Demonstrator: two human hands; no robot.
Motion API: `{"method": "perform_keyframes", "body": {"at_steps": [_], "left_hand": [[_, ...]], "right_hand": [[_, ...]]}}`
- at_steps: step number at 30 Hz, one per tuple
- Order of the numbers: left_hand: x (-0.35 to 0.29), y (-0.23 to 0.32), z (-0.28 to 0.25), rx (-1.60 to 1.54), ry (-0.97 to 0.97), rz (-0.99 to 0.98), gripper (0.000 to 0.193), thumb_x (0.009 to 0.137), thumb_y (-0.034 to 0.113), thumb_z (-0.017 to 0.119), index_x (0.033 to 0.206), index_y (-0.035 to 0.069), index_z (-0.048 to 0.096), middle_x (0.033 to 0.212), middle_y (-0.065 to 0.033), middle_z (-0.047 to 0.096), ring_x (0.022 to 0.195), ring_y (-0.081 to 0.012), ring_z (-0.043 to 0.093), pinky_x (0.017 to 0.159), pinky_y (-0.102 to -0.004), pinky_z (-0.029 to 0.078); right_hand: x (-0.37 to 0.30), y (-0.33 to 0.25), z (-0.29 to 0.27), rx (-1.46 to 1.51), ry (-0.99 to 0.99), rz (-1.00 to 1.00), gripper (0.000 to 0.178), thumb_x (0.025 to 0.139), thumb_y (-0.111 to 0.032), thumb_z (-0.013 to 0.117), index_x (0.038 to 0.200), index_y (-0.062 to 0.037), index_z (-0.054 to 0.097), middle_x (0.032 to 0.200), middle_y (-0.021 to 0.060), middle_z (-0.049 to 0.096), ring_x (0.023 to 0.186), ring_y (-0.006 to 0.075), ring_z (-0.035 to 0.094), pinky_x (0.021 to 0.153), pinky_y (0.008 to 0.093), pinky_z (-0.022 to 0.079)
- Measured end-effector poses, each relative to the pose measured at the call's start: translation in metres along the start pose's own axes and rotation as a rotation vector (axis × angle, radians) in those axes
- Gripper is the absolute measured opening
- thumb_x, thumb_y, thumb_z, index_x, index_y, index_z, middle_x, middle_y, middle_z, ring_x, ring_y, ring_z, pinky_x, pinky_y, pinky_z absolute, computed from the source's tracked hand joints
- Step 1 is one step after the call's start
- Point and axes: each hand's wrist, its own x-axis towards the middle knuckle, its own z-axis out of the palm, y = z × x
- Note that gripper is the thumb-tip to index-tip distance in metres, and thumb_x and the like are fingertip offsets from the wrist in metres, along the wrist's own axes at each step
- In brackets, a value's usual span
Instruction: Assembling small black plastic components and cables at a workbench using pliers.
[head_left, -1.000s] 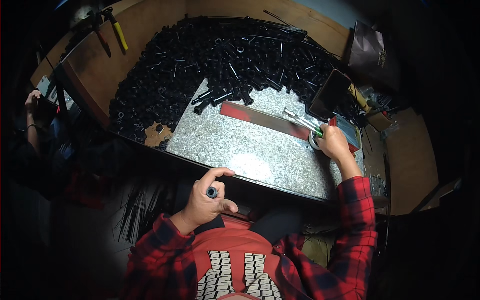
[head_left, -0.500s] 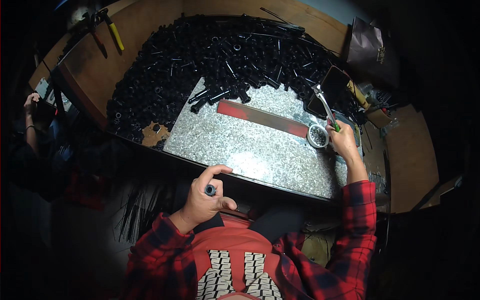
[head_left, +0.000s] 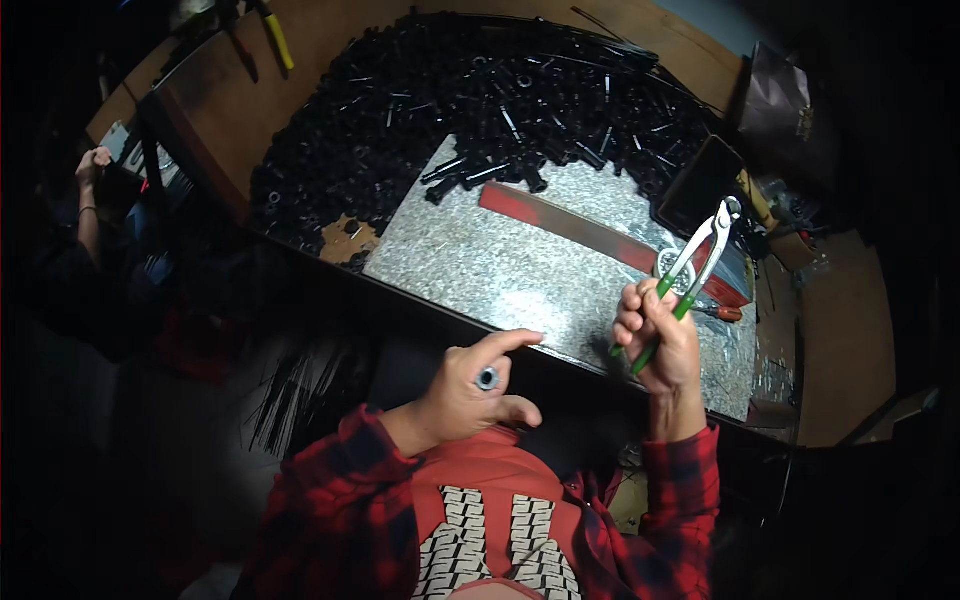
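Note:
My left hand [head_left: 450,402] is at the board's near edge, lower fingers curled round a small black tubular part [head_left: 487,379]. Its open end shows between my spread thumb and forefinger. My right hand [head_left: 674,345] grips green-handled pincers [head_left: 716,240] above the board's right side, with the jaws pointing up and away. Both handles cross my fingers, slightly apart. Nothing shows between the jaws. Behind the pincers, partly hidden, a small white cup [head_left: 661,262] stands by a long flat red-and-brown bar [head_left: 570,227] on the speckled stone board [head_left: 450,265].
A large heap of black tubular parts [head_left: 400,130] covers the far side. At the right lie a dark flat tablet-like object [head_left: 700,180], an orange-handled tool [head_left: 728,314] and a dark bag [head_left: 780,100]. Yellow-handled pliers [head_left: 277,40] hang far left. Another person's hand [head_left: 92,165] shows at left.
My right hand has come nearer from beside the cup, bringing the pincers with it and turning them more into view. My left hand keeps the tubular part. The whole view has shifted.

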Motion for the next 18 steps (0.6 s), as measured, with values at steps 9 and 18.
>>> {"method": "perform_keyframes", "body": {"at_steps": [9, 18], "left_hand": [[-0.004, -0.001, 0.003, 0.092, 0.051, 0.080, 0.090, 0.066, 0.048, 0.078, 0.135, 0.000, 0.045, 0.051, 0.0037, 0.034, 0.047, -0.0032, 0.032, 0.045, -0.0221, 0.026], [-0.010, -0.001, -0.001, 0.069, 0.082, 0.068, 0.093, 0.067, 0.049, 0.077, 0.138, -0.001, 0.042, 0.050, 0.0024, 0.035, 0.046, -0.0040, 0.033, 0.044, -0.0228, 0.026]], "right_hand": [[-0.016, 0.059, 0.049, -0.326, -0.023, -0.150, 0.011, 0.092, -0.010, 0.059, 0.092, -0.0003, 0.056, 0.092, 0.0080, 0.055, 0.071, 0.0119, 0.052, 0.062, 0.0263, 0.046], [-0.011, 0.069, 0.052, -0.892, -0.039, -0.435, 0.003, 0.089, 0.001, 0.058, 0.091, 0.0024, 0.058, 0.092, 0.0067, 0.057, 0.070, 0.0097, 0.053, 0.061, 0.0221, 0.045]]}}
